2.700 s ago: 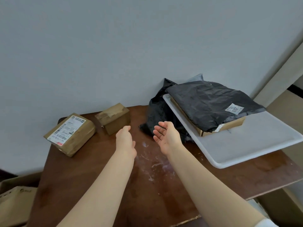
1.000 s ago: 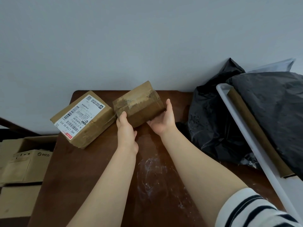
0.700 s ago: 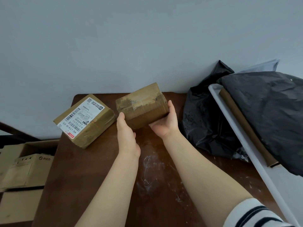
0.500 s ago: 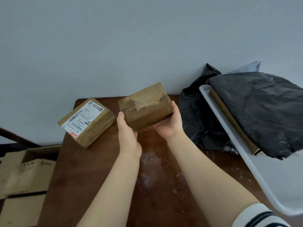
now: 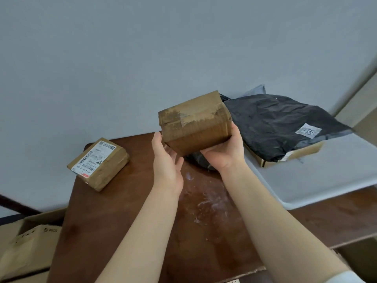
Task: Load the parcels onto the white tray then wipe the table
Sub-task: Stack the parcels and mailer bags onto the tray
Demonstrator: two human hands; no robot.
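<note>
Palm up, the right hand (image 5: pixel 224 154) cups the brown box (image 5: pixel 195 123) from below, fingers curled up its right side, holding it in the air above the table (image 5: pixel 122 221). The left hand (image 5: pixel 167 166) is flat, its straight fingers touching the box's lower left edge. Scuffed, with torn tape on top, the box hangs just left of the white tray (image 5: pixel 326 180).

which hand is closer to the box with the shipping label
Left. The left hand touches the left side of the taped box, right of the labelled box with table between; the right hand holds the taped box from its other side, farther off.
</note>
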